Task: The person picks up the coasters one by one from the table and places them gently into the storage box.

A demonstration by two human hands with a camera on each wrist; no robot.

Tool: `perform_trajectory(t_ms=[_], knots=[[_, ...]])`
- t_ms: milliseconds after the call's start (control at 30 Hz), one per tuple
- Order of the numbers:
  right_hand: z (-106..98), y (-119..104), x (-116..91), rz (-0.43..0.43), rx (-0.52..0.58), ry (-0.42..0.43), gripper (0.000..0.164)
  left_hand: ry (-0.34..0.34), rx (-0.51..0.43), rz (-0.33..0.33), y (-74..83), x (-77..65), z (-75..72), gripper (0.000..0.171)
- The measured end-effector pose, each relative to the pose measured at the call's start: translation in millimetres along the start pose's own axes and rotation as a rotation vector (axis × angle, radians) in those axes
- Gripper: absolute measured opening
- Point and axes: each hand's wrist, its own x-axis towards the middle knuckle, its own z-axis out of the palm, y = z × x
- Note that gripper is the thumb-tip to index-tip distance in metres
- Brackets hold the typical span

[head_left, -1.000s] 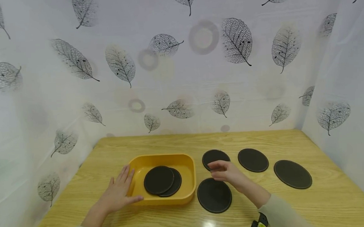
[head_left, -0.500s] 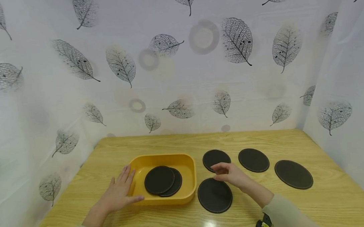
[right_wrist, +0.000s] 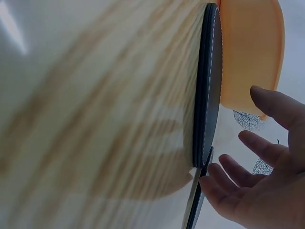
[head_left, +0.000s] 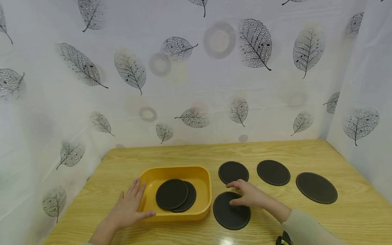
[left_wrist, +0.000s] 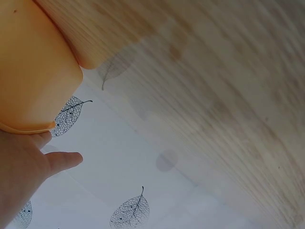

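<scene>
My left hand (head_left: 127,207) rests on the left side of a yellow plastic tub (head_left: 202,172), fingers straight along its rim and thumb over the near corner. Inside the tub lie two round black coasters (head_left: 171,194), one overlapping the other. My right hand (head_left: 250,194) hovers with thumb and fingers spread, partly over a black coaster (head_left: 230,215) just right of the tub. In the right wrist view that stitched coaster (right_wrist: 215,86) shows layered edges, like a stack, and the right palm (right_wrist: 267,200) holds nothing.
Behind the right hand lies another black coaster (head_left: 233,171). Two more, a middle coaster (head_left: 273,172) and a far-right coaster (head_left: 316,188), lie farther right on the wooden table (head_left: 171,155). A leaf-patterned white curtain (head_left: 194,86) encloses the back and sides.
My right hand has shifted slightly nearer over the closest coaster, and its thumb and fingers have spread apart. The left hand and tub have stayed put.
</scene>
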Motion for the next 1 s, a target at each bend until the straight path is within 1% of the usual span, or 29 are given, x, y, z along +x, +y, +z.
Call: perform_trajectory(t_ms=[133,300,433,533,767,867,1000], knots=[[1,-1,0,-0.002,-0.050,-0.045,0.055,-0.008,-0.008,-0.001,1.1,0.0,-1.9,0.096],[1,-5,-1,0.016,-0.079,-0.094,0.059,-0.014,-0.017,-0.003,1.6,0.0,-3.3,0.097],[3,-7,-1,0.018,-0.138,-0.124,0.062,-0.017,-0.019,-0.004,0.7,0.3,-2.7,0.096],[4,-8,-2,0.011,-0.182,-0.132,0.065,-0.012,-0.015,-0.001,-0.1,0.4,-1.6,0.097],[6,-12,-3,0.022,-0.236,-0.149,0.074,0.014,-0.004,0.011,-2.1,0.1,1.4,0.096],[7,-14,-4,0.022,-0.262,-0.157,0.076,0.014,-0.004,0.009,-2.6,0.0,2.1,0.096],[8,-17,-5,0.033,-0.257,-0.167,0.076,0.019,-0.001,0.010,-3.1,0.2,2.6,0.096]])
